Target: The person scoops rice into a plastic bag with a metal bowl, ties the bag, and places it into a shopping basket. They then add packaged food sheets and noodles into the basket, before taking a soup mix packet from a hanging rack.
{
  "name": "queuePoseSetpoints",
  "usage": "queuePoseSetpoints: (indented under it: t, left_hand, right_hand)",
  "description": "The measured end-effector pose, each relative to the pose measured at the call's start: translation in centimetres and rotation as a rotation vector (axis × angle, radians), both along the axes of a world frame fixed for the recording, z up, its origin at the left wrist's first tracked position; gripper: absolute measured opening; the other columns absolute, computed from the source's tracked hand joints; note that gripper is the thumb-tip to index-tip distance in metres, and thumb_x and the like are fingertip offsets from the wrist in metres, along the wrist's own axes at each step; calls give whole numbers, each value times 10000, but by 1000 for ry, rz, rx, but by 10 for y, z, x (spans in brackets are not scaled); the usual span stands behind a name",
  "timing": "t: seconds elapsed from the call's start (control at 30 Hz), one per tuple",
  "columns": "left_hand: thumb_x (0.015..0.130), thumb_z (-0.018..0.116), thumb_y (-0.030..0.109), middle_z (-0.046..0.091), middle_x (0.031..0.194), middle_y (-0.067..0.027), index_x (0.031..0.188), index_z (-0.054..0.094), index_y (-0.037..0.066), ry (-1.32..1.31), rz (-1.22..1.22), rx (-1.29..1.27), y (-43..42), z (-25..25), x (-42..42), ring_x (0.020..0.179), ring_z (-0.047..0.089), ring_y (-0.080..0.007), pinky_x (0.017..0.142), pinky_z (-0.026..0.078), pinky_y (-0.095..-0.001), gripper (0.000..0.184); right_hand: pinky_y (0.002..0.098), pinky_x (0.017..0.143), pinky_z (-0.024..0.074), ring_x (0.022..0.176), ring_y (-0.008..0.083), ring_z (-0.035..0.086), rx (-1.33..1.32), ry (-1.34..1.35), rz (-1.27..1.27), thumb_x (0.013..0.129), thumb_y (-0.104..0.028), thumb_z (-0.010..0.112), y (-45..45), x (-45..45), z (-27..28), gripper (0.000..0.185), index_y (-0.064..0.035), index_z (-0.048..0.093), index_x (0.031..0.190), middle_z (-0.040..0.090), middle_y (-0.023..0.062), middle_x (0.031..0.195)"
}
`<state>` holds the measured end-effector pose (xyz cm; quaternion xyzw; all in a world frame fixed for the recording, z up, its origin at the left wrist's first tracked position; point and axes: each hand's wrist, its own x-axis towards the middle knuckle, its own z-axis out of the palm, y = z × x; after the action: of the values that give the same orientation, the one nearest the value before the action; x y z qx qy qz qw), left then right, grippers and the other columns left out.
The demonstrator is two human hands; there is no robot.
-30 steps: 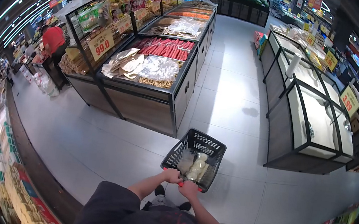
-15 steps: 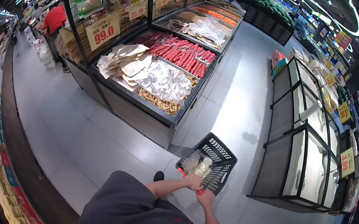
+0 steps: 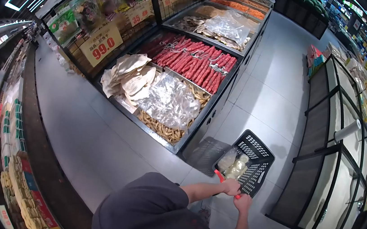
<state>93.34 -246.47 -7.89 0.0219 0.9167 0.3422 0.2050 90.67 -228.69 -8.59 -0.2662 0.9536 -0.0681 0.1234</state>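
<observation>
A black plastic shopping basket (image 3: pixel 263 163) is in front of me, right of the frame's middle, just above the floor or on it; I cannot tell which. Both hands hold its red handle (image 3: pixel 219 176). My left hand (image 3: pixel 231 187) is closed round the middle of the handle, and close beside it my right hand (image 3: pixel 242 202) grips the end. Inside the basket lie a clear plastic bag of pale roundish items (image 3: pixel 236 167) and a second clear package (image 3: pixel 227 157), whose contents I cannot make out.
Left of the basket stands a dried-goods bin with red sausages (image 3: pixel 198 62), flat pale dried pieces (image 3: pixel 129 75) and clear plastic sheeting (image 3: pixel 171 99). A price sign (image 3: pixel 102 44) hangs above. White-topped display bins (image 3: pixel 328 176) line the right; packed shelves (image 3: pixel 26 187) run along the left.
The dried-goods bin fills more of the view. Basket and hands sit further right and slightly higher in the frame, both still on the handle. A person in red at far left is out of sight.
</observation>
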Motion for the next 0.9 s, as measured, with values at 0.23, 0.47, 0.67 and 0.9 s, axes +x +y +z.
queuePoseSetpoints:
  t: [0.23,0.47,0.67,0.9]
  left_hand:
    - [877,484,430,710,919,-253,898,730,-5,-13,88,7,-20,6,-126,881,688,-434,831,537,-515,501]
    - [811,606,120,597,1072,-176,1161,581,48,379,285,147,-92,62,-181,1055,603,-335,879,509,-447,359]
    - [855,603,82,675,937,-109,1107,635,42,535,642,78,-288,188,-145,889,676,-239,815,532,-365,257]
    - [828,655,97,691,959,-133,1129,634,41,776,1259,-315,-552,305,-45,858,689,-202,810,568,-342,308]
  right_hand:
    - [499,738,548,745,412,683,-78,-72,50,734,-316,709,-19,-146,6,242,-82,771,736,692,206,725]
    - [477,804,556,818,399,700,23,-189,140,752,-324,692,-54,-259,31,247,-114,792,834,726,189,834]
    - [485,797,555,807,402,697,-10,-105,173,737,-318,746,-82,-336,25,259,-74,785,816,712,214,799]
    - [493,796,551,809,402,698,42,-115,173,739,-259,714,-119,-406,37,203,-80,786,804,720,195,806]
